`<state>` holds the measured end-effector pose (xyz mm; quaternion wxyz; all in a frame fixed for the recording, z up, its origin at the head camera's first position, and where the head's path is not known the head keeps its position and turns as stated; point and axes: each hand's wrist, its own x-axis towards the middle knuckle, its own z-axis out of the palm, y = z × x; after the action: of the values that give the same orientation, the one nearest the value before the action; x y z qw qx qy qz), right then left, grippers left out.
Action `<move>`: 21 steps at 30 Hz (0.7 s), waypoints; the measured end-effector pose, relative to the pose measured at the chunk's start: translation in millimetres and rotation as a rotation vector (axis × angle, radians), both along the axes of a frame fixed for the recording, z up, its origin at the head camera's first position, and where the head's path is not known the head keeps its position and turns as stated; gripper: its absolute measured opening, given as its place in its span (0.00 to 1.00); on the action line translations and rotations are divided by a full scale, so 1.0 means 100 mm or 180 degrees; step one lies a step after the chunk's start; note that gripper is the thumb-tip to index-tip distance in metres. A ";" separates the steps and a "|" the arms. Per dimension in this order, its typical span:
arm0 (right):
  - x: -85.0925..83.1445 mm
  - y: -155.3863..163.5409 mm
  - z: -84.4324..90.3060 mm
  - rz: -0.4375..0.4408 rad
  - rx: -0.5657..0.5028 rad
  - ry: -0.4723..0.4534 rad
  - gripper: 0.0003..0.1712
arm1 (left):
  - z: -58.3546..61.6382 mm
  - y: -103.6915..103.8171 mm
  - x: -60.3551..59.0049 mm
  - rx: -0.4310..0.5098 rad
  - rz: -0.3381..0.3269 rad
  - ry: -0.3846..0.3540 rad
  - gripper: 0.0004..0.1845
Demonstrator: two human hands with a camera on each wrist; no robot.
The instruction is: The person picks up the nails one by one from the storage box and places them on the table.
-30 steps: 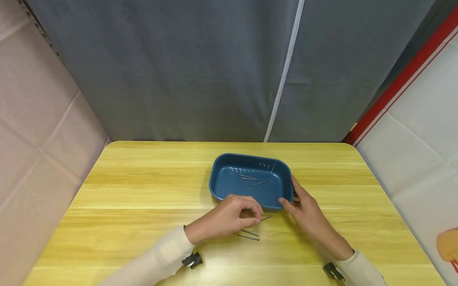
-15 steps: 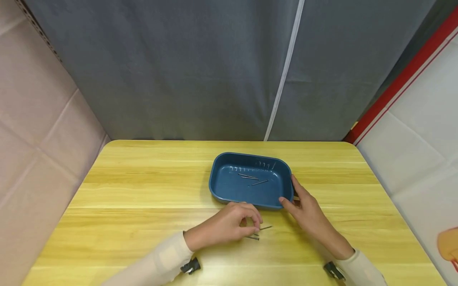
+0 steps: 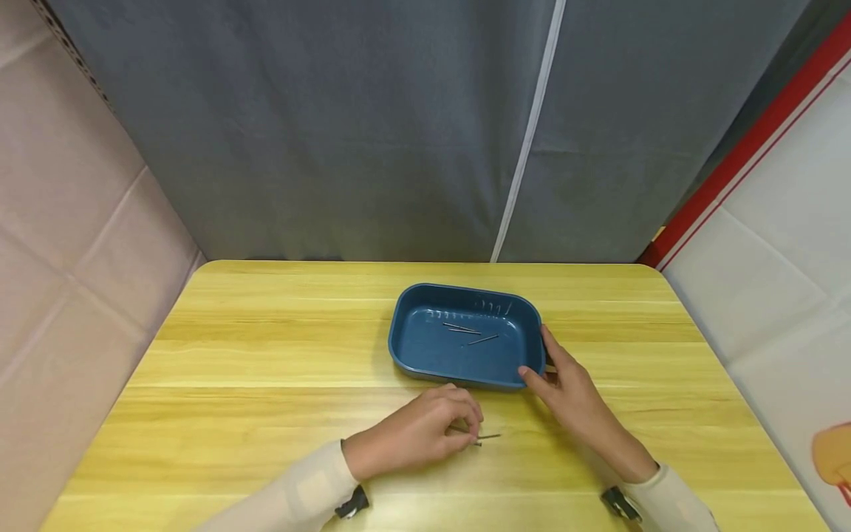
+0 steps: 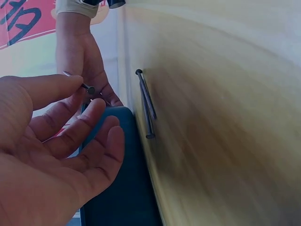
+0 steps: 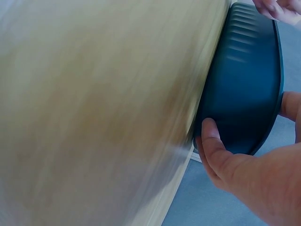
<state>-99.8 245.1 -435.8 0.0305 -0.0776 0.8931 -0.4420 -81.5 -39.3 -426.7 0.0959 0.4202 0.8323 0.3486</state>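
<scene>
Between thumb and index finger, my left hand (image 3: 425, 428) pinches a nail (image 3: 490, 437), just in front of the tray; its head (image 4: 91, 89) shows in the left wrist view. Two more nails (image 4: 146, 106) lie crossed on the table below that hand, mostly covered by it in the head view. My right hand (image 3: 575, 395) holds the right end of a blue rectangular tray (image 3: 432, 366), thumb at the rim and fingers against the outer wall (image 5: 237, 94). Inside the tray lie three thin nails (image 3: 472, 334).
The wooden table (image 3: 266, 355) carries the tray near its middle. A grey curtain (image 3: 332, 148) hangs behind its far edge. Pale panels stand on both sides, the right one (image 3: 784, 251) with a red border.
My left hand has moved toward the near side of the table, away from the tray, with the nail still pinched. The right hand and the tray have stayed in place.
</scene>
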 end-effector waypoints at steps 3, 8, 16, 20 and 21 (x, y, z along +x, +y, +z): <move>0.00 0.00 0.00 -0.0002 0.0000 0.0000 0.51 | -0.01 -0.01 0.01 -0.0098 -0.0007 0.0165 0.02; 0.01 0.00 0.01 0.0000 -0.0019 -0.0014 0.51 | -0.02 -0.02 0.02 -0.0316 0.0002 0.0437 0.03; 0.00 0.00 0.01 -0.0003 -0.0012 -0.0058 0.51 | -0.05 -0.03 0.05 -0.0594 -0.0014 0.0727 0.05; 0.00 0.00 0.00 0.0006 0.0000 -0.0057 0.51 | -0.07 -0.05 0.08 -0.0710 -0.0034 0.0819 0.05; 0.00 0.00 0.00 0.0007 0.0004 -0.0055 0.51 | -0.08 -0.05 0.09 -0.0741 -0.0043 0.0849 0.05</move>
<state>-99.4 245.1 -435.4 0.0389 -0.0748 0.8930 -0.4421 -72.6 -44.5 -434.5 0.0350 0.4543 0.8695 0.1905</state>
